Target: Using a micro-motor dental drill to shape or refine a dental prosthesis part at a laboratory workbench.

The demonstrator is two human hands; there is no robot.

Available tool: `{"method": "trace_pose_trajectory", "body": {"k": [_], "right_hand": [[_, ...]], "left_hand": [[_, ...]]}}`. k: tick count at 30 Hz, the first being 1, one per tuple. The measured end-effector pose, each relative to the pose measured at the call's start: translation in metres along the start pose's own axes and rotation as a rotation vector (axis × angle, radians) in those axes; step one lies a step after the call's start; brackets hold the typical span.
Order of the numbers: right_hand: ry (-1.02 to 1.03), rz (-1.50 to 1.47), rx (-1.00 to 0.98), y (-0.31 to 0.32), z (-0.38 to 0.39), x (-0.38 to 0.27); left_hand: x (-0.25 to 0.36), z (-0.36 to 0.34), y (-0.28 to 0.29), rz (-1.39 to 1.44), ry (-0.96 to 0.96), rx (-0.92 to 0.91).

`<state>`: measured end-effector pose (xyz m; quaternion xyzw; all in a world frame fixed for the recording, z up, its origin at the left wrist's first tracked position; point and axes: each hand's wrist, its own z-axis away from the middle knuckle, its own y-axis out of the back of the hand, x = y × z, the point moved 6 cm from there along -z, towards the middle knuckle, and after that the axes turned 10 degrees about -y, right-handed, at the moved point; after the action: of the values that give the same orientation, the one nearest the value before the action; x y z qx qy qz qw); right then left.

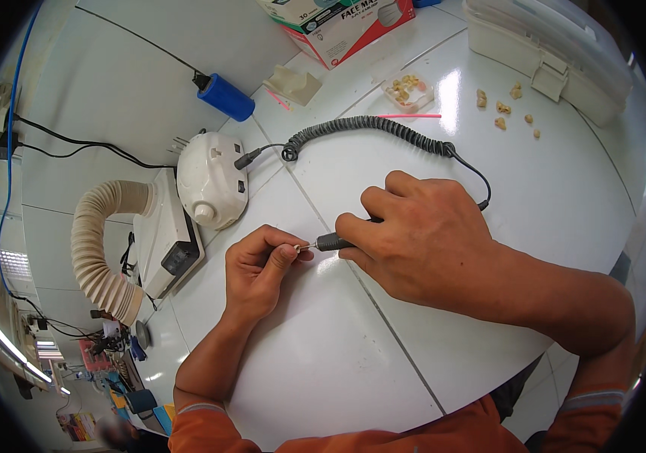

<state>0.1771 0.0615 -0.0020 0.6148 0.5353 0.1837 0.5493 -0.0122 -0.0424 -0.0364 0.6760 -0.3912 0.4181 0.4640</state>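
Near the middle, my left hand (259,275) is closed, pinching a small pale piece (296,248) between thumb and fingers. My right hand (421,241) grips the dark handpiece (332,241) of a rotary tool, whose thin metal tip is at the piece. A coiled black cable (361,125) runs from the handpiece to a white control unit (210,181) at the back left. Beyond my hands are a small clear container (407,92) of yellowish pieces, several loose pieces (502,107) and a thin pink stick (417,115) on the white tiled table (383,355).
A white box unit (164,234) with a ribbed hose (89,241) stands left. Along the back are a blue cylinder (225,97), a beige holder (296,84), a cardboard box (338,30) and a lidded plastic case (546,53). A blurred person (115,432) is at lower left.
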Motion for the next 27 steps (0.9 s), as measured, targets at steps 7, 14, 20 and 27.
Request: {"method": "trace_pose_trajectory", "body": {"k": [7,14,20,27], "right_hand": [[-0.023,-0.04,-0.018,0.0008,-0.0014,0.0004],[-0.024,-0.038,0.003,-0.0005,-0.0023,0.0004],[-0.037,-0.042,0.039,-0.0016,-0.0005,0.0015],[-0.068,-0.08,0.027,0.0017,-0.0032,0.0032]], "left_hand": [[-0.0012,0.0,0.0017,0.007,0.007,0.016],[-0.0031,0.0014,0.005,0.022,0.02,-0.009],[-0.0023,0.0004,0.0034,0.012,0.017,0.035],[-0.0038,0.0008,0.0072,0.063,0.019,0.058]]}}
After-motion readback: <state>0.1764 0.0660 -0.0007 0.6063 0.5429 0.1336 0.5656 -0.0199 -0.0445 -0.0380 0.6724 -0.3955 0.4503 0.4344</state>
